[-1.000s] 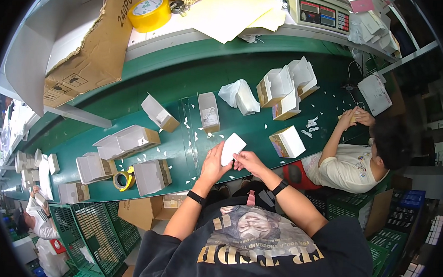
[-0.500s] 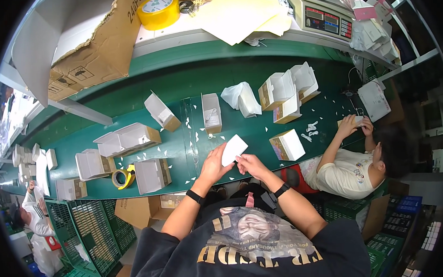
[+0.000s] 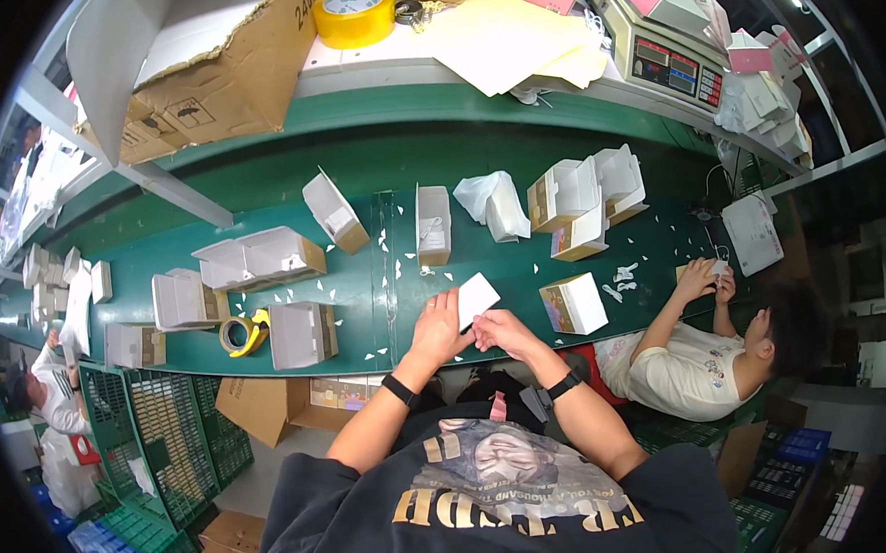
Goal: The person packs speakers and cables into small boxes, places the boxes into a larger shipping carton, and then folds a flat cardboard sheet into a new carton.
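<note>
A small flat white card (image 3: 478, 298) is held between both my hands above the near edge of the green conveyor belt (image 3: 368, 172). My left hand (image 3: 440, 328) grips its lower left side and my right hand (image 3: 503, 332) pinches its lower right corner. Each of my wrists wears a black band. Closest on the belt are a closed white and tan box (image 3: 574, 303) to the right and an open white box (image 3: 303, 334) to the left. Small white paper scraps are scattered on the belt around them.
Several open white boxes lie along the belt (image 3: 260, 257), with a yellow tape dispenser (image 3: 244, 333) at left. A seated person (image 3: 699, 365) works at the right. Behind the belt are a cardboard carton (image 3: 193, 73), a yellow tape roll (image 3: 354, 13) and a scale (image 3: 665, 53). Green crates (image 3: 164, 432) stand below left.
Both hands still hold the white card in about the same place over the belt. The person at the right has shifted their hands slightly.
</note>
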Demonstrator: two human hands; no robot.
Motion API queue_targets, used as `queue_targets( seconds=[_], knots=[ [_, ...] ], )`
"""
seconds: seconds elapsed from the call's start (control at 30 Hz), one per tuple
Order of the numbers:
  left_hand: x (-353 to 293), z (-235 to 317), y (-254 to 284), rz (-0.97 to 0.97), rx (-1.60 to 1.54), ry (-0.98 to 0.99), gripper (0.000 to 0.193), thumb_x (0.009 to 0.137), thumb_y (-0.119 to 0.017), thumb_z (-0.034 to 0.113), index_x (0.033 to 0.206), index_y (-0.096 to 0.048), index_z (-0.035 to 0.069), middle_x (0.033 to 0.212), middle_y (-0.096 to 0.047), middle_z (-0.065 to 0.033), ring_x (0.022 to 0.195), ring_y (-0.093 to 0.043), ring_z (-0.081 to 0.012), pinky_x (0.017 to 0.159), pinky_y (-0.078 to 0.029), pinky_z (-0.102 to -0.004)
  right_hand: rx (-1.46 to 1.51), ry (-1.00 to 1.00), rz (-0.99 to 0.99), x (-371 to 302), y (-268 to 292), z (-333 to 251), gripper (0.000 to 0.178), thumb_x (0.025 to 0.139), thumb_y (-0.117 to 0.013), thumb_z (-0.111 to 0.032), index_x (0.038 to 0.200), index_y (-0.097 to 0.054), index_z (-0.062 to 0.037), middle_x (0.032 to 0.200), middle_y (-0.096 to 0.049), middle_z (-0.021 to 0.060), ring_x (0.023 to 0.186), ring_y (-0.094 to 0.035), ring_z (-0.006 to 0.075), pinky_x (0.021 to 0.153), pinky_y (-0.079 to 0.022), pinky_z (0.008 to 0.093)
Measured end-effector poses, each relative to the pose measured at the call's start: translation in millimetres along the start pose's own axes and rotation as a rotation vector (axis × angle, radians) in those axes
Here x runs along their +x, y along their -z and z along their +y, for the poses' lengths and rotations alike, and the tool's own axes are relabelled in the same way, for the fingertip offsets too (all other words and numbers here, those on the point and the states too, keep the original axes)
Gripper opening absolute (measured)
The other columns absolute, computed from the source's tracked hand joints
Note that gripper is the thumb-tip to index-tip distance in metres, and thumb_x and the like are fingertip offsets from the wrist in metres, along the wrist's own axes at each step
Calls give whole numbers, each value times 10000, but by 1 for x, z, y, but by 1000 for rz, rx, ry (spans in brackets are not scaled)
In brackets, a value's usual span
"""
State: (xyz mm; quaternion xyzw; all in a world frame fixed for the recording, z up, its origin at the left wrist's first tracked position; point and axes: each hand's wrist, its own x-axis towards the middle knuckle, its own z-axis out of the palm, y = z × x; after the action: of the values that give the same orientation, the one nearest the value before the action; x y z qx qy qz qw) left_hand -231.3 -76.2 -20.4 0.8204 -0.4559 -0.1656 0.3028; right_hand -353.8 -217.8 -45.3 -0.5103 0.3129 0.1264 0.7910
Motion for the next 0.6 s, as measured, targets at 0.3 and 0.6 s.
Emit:
queue_targets(
  seconds=[0.3,0.6],
  knots=[
    [2,8,-32,32,167,133,736,772,-768,398,1284,-479,-45,1053,-638,-184,929,-649,-382,802,-543,-451,-104,-41,234,-53,77,81,232,1006,-553,-271,890,-595,-74,725,-568,2,649,-574,103,580,-481,238],
    [-284,-73,-41,455,-1512,964,405,937,-584,82,1305,-494,-59,1243,-616,-122,1122,-606,-211,960,-496,-333,-396,-251,-118,-74,101,138,217,1009,-531,-239,959,-626,-50,779,-629,24,695,-612,115,627,-502,256]
  ],
)
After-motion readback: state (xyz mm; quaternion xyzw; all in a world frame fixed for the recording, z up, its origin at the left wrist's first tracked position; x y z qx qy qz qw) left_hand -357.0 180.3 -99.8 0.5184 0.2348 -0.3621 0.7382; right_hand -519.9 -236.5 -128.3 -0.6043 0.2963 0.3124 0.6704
